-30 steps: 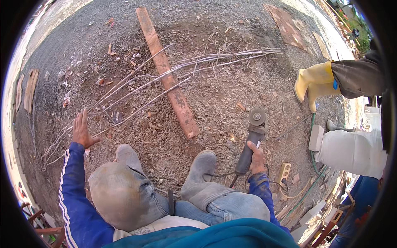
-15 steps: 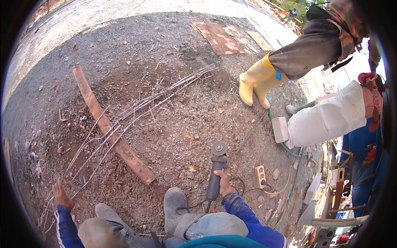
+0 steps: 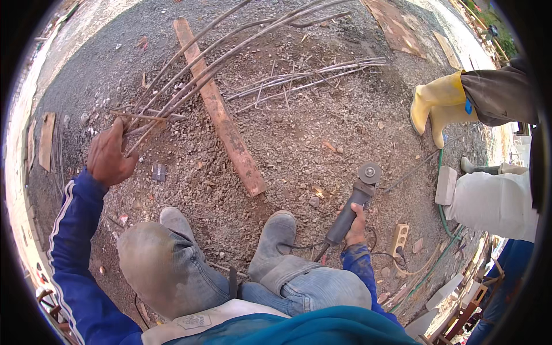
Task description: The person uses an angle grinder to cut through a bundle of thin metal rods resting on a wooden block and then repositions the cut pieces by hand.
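My left hand [image 3: 110, 155] is closed round the near end of a bundle of steel rods [image 3: 214, 70] at the left. The rods slant up and away to the right, above a long reddish-brown plank [image 3: 230, 141] on the gravel. My right hand [image 3: 356, 225] grips the dark body of an angle grinder [image 3: 343, 221] beside my right knee. Its round disc end points away from me; whether it spins I cannot tell. Beyond the plank lie thinner rods with bent wire stirrups [image 3: 299, 80].
A multi-socket extension block [image 3: 399, 238] with a plugged cord lies right of the grinder. Farther right are a person's yellow boots [image 3: 425, 106], a pale block [image 3: 445, 185], a white sack-like bulk [image 3: 489, 201] and a green hose [image 3: 448, 227]. A board [image 3: 397, 29] lies far off.
My left hand has gone from open near the rod ends to holding a raised bundle, farther forward. Thinner rods remain on the ground. The view has shifted; the grinder stays in my right hand.
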Tool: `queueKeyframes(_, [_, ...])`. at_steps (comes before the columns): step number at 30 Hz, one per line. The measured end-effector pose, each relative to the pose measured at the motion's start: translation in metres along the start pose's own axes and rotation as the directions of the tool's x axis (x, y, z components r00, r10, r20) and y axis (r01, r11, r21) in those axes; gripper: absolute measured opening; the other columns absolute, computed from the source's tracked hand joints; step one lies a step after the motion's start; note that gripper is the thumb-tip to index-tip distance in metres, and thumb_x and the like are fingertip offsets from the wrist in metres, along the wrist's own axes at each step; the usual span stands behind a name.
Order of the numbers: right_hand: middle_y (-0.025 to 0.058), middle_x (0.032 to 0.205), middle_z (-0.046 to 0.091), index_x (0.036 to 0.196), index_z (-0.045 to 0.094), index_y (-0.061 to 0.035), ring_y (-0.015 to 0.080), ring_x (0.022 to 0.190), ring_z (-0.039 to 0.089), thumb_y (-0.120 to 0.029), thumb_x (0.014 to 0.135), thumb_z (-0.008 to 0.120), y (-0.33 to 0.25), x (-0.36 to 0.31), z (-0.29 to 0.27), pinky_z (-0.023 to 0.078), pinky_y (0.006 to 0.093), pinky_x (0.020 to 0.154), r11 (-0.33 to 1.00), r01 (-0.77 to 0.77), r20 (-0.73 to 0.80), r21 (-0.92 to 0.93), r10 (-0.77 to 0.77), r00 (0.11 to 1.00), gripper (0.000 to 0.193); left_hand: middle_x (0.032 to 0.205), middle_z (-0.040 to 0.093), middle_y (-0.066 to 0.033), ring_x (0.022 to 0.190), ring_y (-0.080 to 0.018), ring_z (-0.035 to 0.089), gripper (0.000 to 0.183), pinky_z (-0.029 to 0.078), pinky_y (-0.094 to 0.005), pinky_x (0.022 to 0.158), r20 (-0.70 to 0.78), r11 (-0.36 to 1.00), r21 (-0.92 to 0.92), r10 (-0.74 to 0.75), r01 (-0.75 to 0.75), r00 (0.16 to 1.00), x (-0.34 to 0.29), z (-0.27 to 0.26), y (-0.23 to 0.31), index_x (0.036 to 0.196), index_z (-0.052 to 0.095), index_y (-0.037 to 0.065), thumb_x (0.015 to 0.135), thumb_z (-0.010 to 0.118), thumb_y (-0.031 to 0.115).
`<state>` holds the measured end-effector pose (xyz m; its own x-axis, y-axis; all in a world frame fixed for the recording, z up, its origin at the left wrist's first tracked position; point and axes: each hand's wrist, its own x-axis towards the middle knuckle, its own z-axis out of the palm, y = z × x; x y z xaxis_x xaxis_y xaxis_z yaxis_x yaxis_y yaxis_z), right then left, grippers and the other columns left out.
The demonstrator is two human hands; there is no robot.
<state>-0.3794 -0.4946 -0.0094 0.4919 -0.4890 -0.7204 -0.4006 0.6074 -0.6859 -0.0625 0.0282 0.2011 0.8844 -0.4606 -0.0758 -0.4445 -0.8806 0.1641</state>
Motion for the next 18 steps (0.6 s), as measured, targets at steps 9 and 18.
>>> queueKeyframes(9, [0.0111,0.078,0.066,0.093,0.064,-0.0007,0.0238,0.071,0.066,-0.035,0.079,0.068,0.014,0.008,-0.024,0.057,0.0379,0.064,0.997,-0.049,0.068,0.058,0.045,0.997,0.038,0.072,0.062,-0.0196,0.072,-0.0396,0.066,0.051,0.052,-0.0487,0.066,0.124,0.893,-0.259,0.409,-0.368,0.904,0.105,0.097,0.195,0.109,0.047,-0.004,0.08,0.069,0.032])
queueKeyframes(18, [0.0118,0.079,0.065,0.094,0.063,-0.0001,0.0255,0.071,0.066,-0.042,0.079,0.068,0.005,-0.007,-0.042,0.057,0.0375,0.068,0.994,-0.066,-0.006,0.085,0.066,0.998,0.045,0.084,0.073,-0.0123,0.079,-0.0203,0.07,0.032,0.056,-0.0336,0.074,0.58,0.673,-0.729,0.51,0.126,0.635,0.184,0.086,0.18,0.088,0.072,-0.002,0.093,0.063,0.028])
